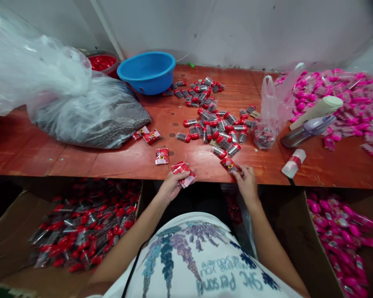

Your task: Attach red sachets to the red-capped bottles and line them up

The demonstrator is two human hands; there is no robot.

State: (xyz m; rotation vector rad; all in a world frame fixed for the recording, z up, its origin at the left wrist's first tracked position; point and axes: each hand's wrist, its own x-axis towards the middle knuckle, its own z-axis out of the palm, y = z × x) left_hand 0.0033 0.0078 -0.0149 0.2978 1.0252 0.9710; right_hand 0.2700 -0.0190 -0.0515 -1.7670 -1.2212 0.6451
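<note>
My left hand (171, 185) is closed on a few small red printed packets (182, 169) just over the table's front edge. Between the fingers of my right hand (247, 182) is another red packet (228, 164), close to the table top. A single red packet (162, 156) lies flat beyond my left hand, and two more red packets (152, 136) rest beside the big plastic bag. Ahead of my right hand spreads a loose heap of small clear bottles with red caps (217, 124), dark contents showing inside.
A clear bag of dark beads (93, 116) and a blue basin (146, 72) stand left. Right are a small plastic bag (265, 128), a clear bottle (307, 131), a paper roll (294, 164) and pink-capped bottles (335, 99). Boxes of red-capped (90, 231) and pink (342, 240) items sit below.
</note>
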